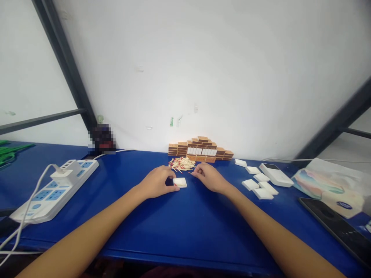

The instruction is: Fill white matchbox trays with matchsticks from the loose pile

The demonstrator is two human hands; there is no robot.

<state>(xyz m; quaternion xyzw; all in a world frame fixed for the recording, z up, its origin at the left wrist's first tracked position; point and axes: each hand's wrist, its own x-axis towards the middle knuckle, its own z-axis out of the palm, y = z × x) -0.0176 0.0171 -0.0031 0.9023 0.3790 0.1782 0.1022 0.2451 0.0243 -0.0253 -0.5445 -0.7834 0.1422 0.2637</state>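
My left hand (156, 182) curls around the left end of a small white matchbox tray (181, 182), thumb at its near side and fingers behind. A little red shows inside the tray near the thumb. To the right, my right hand (210, 177) is closed in a pinch, and a thin matchstick (190, 172) pokes out from its fingertips toward the left. Just beyond both hands lies a loose pile of matchsticks (182, 164) with red heads. The pinching fingers are close to the right edge of that pile.
Brown matchboxes (203, 139) stand stacked against the wall. Several white trays (262, 193) lie at right, beside a white device (276, 175), a tissue pack (336, 189) and a black phone (333, 224). A power strip (63, 193) with cables is at left on the blue table (185, 231).
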